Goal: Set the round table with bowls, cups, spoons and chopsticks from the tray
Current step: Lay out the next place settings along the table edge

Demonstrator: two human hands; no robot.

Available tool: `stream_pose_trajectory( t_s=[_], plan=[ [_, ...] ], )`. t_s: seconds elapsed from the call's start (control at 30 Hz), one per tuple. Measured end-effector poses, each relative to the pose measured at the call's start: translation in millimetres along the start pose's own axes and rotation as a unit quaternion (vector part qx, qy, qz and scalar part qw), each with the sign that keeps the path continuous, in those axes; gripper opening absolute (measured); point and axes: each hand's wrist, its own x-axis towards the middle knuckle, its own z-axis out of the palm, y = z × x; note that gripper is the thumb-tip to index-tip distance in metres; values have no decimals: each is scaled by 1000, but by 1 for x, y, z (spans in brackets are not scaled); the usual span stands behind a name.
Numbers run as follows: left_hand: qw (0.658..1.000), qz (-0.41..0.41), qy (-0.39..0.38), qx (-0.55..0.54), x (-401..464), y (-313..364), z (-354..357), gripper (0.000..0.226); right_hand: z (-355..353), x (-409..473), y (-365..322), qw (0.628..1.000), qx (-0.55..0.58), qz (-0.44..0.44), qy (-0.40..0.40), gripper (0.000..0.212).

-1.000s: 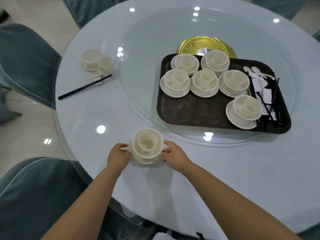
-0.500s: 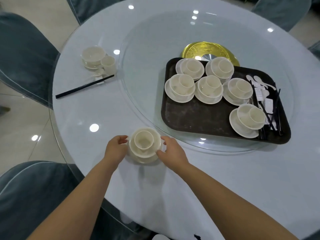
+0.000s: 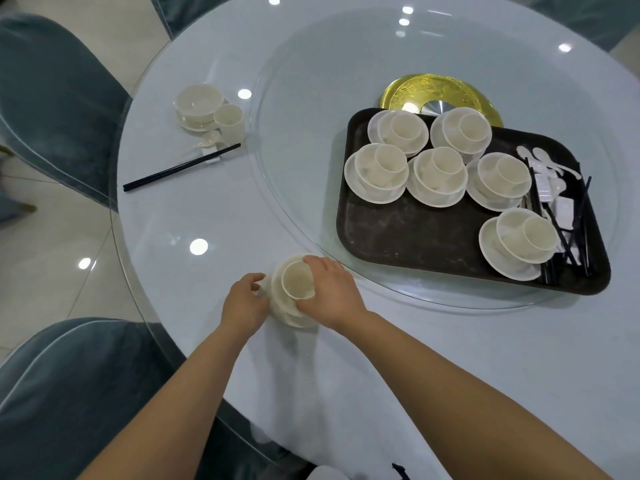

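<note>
Right hand (image 3: pixel 329 289): fingers curled round the cup (image 3: pixel 297 282), gripping its rim from the right side.
Left hand (image 3: pixel 246 301): fingers curled against the left edge of the bowl (image 3: pixel 277 299), holding it.
Cup: sits inside the bowl, tilted toward the camera.
Bowl: on a saucer (image 3: pixel 294 320) at the near edge of the table (image 3: pixel 450 358), just in front of the turntable (image 3: pixel 311 98).
Tray (image 3: pixel 415 233): dark, on the right part of the glass turntable, partly over a gold disc (image 3: pixel 433 95).
Sets on tray: 6 stacks of saucer, bowl and cup; 2 at the back, 3 in the middle row (image 3: pixel 438 174), 1 at the near right (image 3: pixel 519 244).
Chopsticks on tray (image 3: pixel 581 230): black, lying along the right side, mixed with white spoons (image 3: pixel 540 157) and white rests.
Finished place: at the far left of the table, a bowl on a saucer (image 3: pixel 199 105), a cup (image 3: pixel 230 121) just beside it, a spoon (image 3: pixel 209 140) in front, black chopsticks (image 3: pixel 180 168) lying on a rest.
Chairs (image 3: pixel 52 98): blue-grey covers, around the table's left and near sides.
</note>
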Motion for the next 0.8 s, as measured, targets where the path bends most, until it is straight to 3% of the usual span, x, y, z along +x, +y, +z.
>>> stream_pose_trajectory(
  t_s=[0.1, 0.3, 0.47, 0.6, 0.8],
  plan=[
    [998, -32, -21, 42, 0, -3, 3, 45, -9, -8, 8, 994, 98, 16, 52, 79],
    [997, -61, -24, 29, 4, -4, 12, 32, -37, -32, 41, 957, 219, 110, 153, 70],
    [997, -71, 19, 0, 10, -5, 7, 27, -37, -45, 60, 964, 186, 153, 114, 63],
    [996, -47, 68, 21, 12, -5, 0, 23, -21, -44, 61, 972, 148, 173, 66, 72],
    [996, -22, 81, -13, 8, -4, -1, 26, -9, -31, 52, 972, 134, 175, 76, 78]
  ],
)
